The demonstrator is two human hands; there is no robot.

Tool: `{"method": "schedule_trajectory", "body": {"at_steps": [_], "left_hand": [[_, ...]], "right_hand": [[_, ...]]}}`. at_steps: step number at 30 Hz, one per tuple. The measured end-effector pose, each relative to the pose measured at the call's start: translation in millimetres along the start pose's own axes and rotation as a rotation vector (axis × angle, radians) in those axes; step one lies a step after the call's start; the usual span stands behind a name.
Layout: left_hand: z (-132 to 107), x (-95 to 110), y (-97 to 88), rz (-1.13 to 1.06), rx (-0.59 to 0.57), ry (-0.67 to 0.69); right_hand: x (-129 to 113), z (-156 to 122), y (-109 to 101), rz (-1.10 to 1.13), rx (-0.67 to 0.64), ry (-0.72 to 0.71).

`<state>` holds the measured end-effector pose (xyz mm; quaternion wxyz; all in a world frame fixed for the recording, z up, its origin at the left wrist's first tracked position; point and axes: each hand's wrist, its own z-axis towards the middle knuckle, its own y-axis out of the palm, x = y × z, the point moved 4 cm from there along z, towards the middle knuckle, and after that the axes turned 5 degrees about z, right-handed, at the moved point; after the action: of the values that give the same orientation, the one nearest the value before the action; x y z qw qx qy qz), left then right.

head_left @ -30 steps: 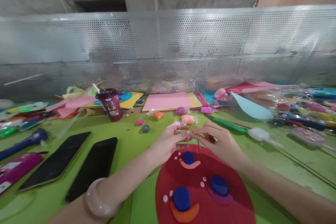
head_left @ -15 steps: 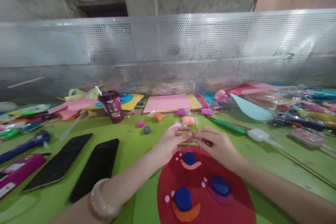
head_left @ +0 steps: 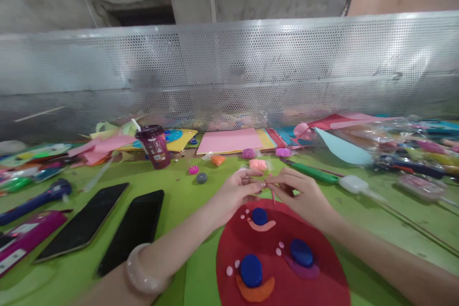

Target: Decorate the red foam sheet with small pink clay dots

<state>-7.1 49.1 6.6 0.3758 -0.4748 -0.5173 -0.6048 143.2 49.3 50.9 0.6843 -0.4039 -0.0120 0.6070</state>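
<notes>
Pink clay bit [head_left: 263, 184] pinched between my left hand [head_left: 234, 194] and right hand [head_left: 303, 196], fingertips meeting; red disc [head_left: 322, 267] lies just below.

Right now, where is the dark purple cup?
The cup stands left of centre in the head view, beside pink paper scraps, beyond a black phone.

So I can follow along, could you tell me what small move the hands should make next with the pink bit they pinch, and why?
Probably lower the pink bit onto the red disc near the upper blue blob. The left hand and right hand pinch it just above the disc's far edge, the right hand holds a thin pink stick, and the disc already carries small pale dots.
</notes>
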Motion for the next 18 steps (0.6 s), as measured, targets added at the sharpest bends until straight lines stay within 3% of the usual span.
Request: {"method": "schedule_trajectory", "body": {"at_steps": [18], "left_hand": [[-1.3, 0.5, 1.8, -0.037, -0.009, -0.012]], "right_hand": [[2.7, -3.6, 5.5, -0.035, -0.052, -0.135]]}}
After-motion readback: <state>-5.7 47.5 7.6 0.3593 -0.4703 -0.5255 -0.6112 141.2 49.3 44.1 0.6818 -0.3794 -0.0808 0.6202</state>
